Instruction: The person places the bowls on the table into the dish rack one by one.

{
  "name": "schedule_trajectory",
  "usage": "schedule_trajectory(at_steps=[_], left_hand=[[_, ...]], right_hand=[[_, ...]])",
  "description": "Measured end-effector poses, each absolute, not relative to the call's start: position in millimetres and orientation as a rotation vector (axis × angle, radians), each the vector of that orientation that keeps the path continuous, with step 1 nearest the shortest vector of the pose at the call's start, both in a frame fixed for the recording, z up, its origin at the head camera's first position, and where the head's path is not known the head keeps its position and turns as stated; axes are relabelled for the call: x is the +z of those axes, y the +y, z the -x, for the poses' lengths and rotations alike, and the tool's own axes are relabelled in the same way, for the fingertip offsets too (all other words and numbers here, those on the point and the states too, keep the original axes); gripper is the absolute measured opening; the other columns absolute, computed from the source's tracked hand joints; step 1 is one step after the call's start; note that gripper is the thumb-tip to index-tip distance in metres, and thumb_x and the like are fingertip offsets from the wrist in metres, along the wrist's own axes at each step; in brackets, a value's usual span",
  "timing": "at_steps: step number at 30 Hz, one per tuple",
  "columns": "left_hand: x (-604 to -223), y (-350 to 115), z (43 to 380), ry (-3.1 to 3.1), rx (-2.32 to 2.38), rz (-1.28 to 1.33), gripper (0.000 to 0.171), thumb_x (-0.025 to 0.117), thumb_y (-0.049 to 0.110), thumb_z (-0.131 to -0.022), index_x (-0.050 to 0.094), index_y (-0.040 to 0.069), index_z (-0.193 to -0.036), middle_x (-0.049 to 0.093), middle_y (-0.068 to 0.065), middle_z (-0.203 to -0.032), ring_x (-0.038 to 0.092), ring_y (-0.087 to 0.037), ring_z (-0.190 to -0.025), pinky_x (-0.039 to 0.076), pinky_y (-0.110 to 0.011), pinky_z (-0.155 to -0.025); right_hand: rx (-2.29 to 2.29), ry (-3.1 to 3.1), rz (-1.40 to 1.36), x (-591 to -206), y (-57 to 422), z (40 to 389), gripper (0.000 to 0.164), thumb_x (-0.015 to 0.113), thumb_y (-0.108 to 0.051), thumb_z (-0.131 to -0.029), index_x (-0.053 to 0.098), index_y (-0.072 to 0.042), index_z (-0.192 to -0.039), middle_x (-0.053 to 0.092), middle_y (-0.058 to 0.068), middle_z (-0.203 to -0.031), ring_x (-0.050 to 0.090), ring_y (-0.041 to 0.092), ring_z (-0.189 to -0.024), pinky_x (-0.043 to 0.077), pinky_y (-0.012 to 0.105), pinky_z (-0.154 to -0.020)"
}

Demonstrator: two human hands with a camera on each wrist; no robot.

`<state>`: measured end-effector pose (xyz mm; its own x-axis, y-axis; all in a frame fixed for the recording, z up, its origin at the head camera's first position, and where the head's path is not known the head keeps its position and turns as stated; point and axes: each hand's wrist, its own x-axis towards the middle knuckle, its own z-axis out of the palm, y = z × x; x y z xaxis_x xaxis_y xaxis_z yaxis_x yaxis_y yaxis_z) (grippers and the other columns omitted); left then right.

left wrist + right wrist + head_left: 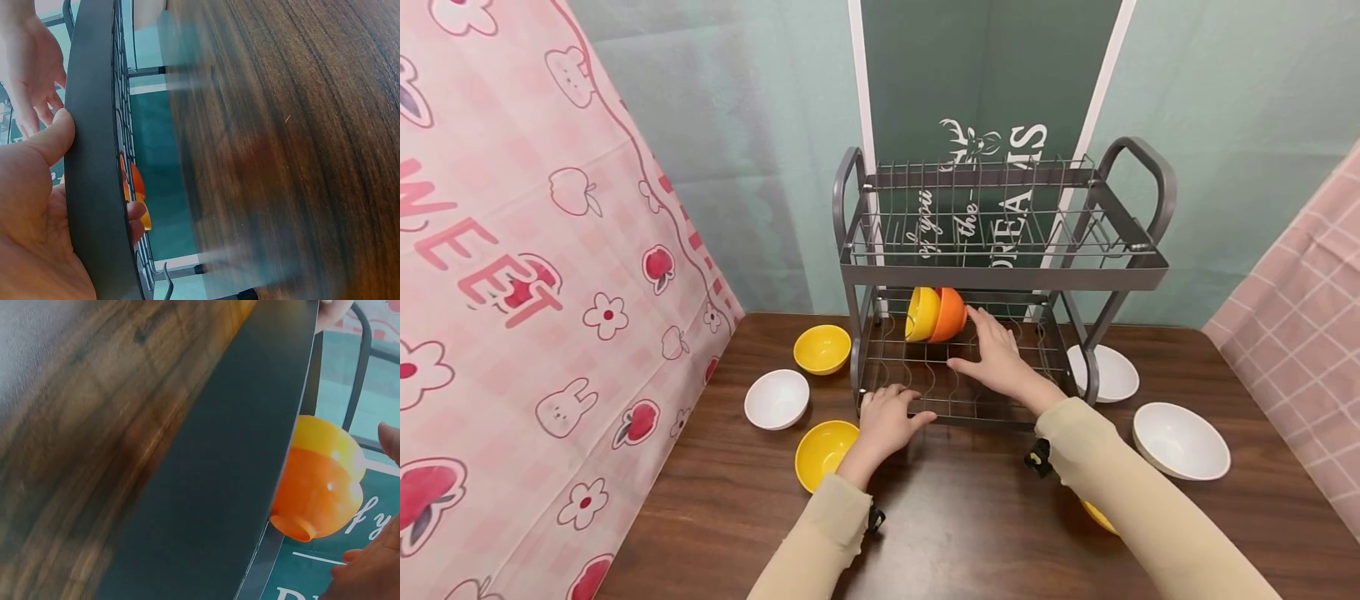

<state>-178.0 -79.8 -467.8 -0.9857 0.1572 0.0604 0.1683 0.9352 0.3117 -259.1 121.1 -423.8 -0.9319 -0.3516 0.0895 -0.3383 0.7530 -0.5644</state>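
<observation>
Left of the rack (1003,278), a white bowl (777,400) sits on the desk (955,533); the left hand (886,423) grips the rack's near lower rim. On the lower tier, a tilted yellow bowl (927,317) touches a tilted orange bowl (952,317), the right hand (998,354) spread just right of them.

The top shelf (1003,279) is blocking the way down but leaving a near-side gap underneath, where the left hand (886,422) is filling the left end and the tipped yellow bowl (922,315) and orange bowl (950,315) are sitting farther in.
</observation>
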Motion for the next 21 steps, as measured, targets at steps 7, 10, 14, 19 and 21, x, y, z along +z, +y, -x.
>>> schedule_trajectory(at_steps=[7, 10, 14, 19, 21], left_hand=[[-467, -79, 178, -3.061, -0.497, 0.265, 0.051, 0.053, 0.060, -0.083, 0.064, 0.023, -0.116, 0.060, -0.001, -0.120, 0.054, -0.021, -0.111, 0.034, -0.040, -0.092], [-467, -79, 178, -3.065, -0.493, 0.263, 0.051, 0.052, 0.061, -0.083, 0.063, 0.023, -0.117, 0.059, -0.001, -0.121, 0.054, -0.021, -0.112, 0.034, -0.041, -0.093], [-468, -80, 178, -3.063, -0.503, 0.255, 0.051, 0.052, 0.060, -0.083, 0.063, 0.023, -0.117, 0.060, -0.001, -0.121, 0.054, -0.022, -0.112, 0.034, -0.041, -0.093], [-468, -81, 177, -3.058, -0.502, 0.261, 0.052, 0.052, 0.060, -0.083, 0.063, 0.023, -0.117, 0.060, -0.002, -0.121, 0.054, -0.022, -0.111, 0.034, -0.041, -0.093], [-468, -82, 177, -3.055, -0.502, 0.268, 0.052, 0.052, 0.061, -0.083, 0.063, 0.023, -0.117, 0.060, -0.002, -0.121, 0.054, -0.022, -0.111, 0.034, -0.041, -0.093]], right_hand=[[-0.877, 2.964, 0.608, -424, 125, 241, 0.096, 0.066, -0.048, -0.080, 0.009, -0.015, -0.149, 0.010, 0.018, -0.154, 0.010, 0.037, -0.142, 0.003, 0.064, -0.109], [-0.865, 2.976, 0.606, -425, 127, 233, 0.094, 0.064, -0.048, -0.081, 0.008, -0.016, -0.149, 0.010, 0.018, -0.154, 0.010, 0.037, -0.142, 0.002, 0.064, -0.109], [-0.842, 2.994, 0.604, -425, 130, 222, 0.089, 0.060, -0.050, -0.084, 0.010, -0.016, -0.149, 0.010, 0.018, -0.154, 0.011, 0.038, -0.142, 0.003, 0.064, -0.109], [-0.828, 3.028, 0.602, -426, 137, 207, 0.087, 0.058, -0.051, -0.085, 0.012, -0.016, -0.149, 0.013, 0.018, -0.154, 0.013, 0.039, -0.141, 0.005, 0.064, -0.109], [-0.824, 3.038, 0.586, -427, 140, 201, 0.087, 0.057, -0.054, -0.085, 0.012, -0.017, -0.149, 0.013, 0.018, -0.154, 0.013, 0.039, -0.140, 0.005, 0.064, -0.109]])
